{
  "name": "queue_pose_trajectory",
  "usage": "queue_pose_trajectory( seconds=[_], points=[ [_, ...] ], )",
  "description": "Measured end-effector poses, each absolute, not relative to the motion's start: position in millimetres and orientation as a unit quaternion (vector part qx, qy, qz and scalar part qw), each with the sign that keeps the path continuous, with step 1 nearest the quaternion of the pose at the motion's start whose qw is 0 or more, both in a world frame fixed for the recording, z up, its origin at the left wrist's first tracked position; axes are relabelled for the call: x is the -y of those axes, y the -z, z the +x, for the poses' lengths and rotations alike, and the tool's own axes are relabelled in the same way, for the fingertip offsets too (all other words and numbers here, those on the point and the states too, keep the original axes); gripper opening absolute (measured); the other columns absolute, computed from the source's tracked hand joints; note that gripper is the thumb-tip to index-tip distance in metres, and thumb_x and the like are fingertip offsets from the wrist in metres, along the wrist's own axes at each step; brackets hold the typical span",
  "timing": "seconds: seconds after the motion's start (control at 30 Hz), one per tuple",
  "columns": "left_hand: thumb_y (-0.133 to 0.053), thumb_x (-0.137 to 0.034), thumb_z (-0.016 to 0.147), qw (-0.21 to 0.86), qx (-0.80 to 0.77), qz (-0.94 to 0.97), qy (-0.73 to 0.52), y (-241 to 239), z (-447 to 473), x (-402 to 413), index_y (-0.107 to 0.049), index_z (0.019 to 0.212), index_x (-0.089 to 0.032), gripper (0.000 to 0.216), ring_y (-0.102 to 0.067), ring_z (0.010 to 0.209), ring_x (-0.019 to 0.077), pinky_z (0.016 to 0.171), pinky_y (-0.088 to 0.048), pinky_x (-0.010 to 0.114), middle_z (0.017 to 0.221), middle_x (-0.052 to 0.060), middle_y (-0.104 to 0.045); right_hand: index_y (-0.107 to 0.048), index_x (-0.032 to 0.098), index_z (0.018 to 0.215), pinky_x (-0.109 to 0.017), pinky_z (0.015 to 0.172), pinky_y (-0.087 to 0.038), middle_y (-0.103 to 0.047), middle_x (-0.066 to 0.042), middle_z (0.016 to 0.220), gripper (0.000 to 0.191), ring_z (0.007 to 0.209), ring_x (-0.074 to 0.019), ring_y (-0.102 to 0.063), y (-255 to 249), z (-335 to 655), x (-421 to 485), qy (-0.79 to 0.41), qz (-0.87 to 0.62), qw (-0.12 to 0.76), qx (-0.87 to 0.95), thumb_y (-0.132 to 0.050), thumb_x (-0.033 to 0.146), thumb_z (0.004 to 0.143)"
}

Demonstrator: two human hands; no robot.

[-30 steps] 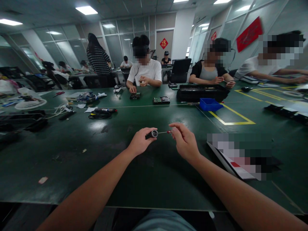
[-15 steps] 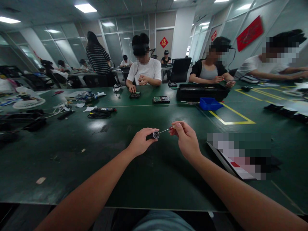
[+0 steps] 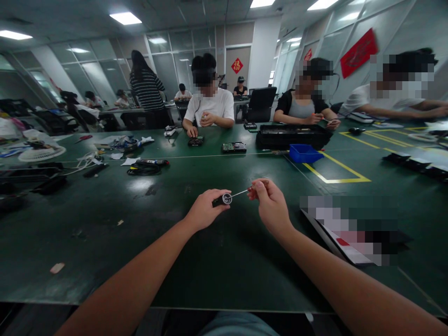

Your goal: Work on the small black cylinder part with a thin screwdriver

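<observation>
My left hand (image 3: 206, 210) is closed around a short black cylinder (image 3: 227, 199) whose open, silver-rimmed end faces me and to the right; its exact kind I cannot make out. In my right hand (image 3: 271, 200) a screwdriver (image 3: 249, 188) with a reddish handle is pinched between thumb and fingers. Its thin metal shaft points left, and the tip reaches into the cylinder's ringed end. Both hands are held above the green table (image 3: 210, 270). Most of the screwdriver handle is hidden by my fingers.
Ahead lie a hard drive (image 3: 234, 147), a long black case (image 3: 294, 136) and a blue bin (image 3: 305, 153). To the left is a coiled black cable (image 3: 144, 167). A partly blurred, pale flat item (image 3: 336, 233) lies right of my forearm. Co-workers sit across the table.
The screwdriver and both hands keep nearly the same pose, with the tip still at the cylinder's end. The view has shifted slightly.
</observation>
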State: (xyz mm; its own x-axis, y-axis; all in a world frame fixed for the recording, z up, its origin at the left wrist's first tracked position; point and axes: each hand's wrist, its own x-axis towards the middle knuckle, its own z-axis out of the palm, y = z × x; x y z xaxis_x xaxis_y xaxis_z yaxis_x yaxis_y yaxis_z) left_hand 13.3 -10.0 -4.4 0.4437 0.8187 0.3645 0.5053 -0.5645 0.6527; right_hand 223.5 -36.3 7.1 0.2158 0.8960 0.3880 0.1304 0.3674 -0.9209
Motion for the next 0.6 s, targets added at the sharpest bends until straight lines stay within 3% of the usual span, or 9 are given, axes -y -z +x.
queue_pose_trajectory(
  seconds=[0.27, 0.47, 0.6],
  points=[
    [-0.075, -0.02, 0.084, 0.221, -0.409, 0.82, -0.334, 1, 15, 10, -0.067, 0.125, -0.024, 0.041, -0.062, 0.116, 0.0237, 0.105, -0.045, 0.041, 0.123, 0.005, -0.07, -0.063, 0.02, 0.099, -0.032, 0.069, -0.051, -0.07, -0.003, 0.081, 0.027, 0.072, -0.0179, -0.065, -14, 223, 45, -0.235, -0.477, 0.588, 0.609, -0.051, 0.044, 0.099],
    [-0.072, -0.024, 0.088, 0.234, -0.42, 0.812, -0.331, 6, 13, 9, -0.066, 0.13, -0.028, 0.043, -0.062, 0.12, 0.0247, 0.108, -0.044, 0.044, 0.128, 0.005, -0.069, -0.062, 0.021, 0.076, -0.028, 0.055, -0.041, -0.062, 0.002, 0.062, 0.032, 0.055, -0.0146, -0.055, -23, 225, 51, -0.175, -0.524, 0.535, 0.64, -0.065, 0.049, 0.09],
    [-0.072, -0.026, 0.088, 0.233, -0.428, 0.811, -0.325, 8, 11, 7, -0.066, 0.13, -0.03, 0.042, -0.062, 0.118, 0.0252, 0.107, -0.045, 0.045, 0.126, 0.004, -0.07, -0.064, 0.021, 0.083, -0.03, 0.06, -0.045, -0.067, -0.001, 0.071, 0.023, 0.063, -0.0169, -0.062, -23, 224, 52, -0.169, -0.499, 0.535, 0.661, -0.063, 0.042, 0.093]
  ],
)
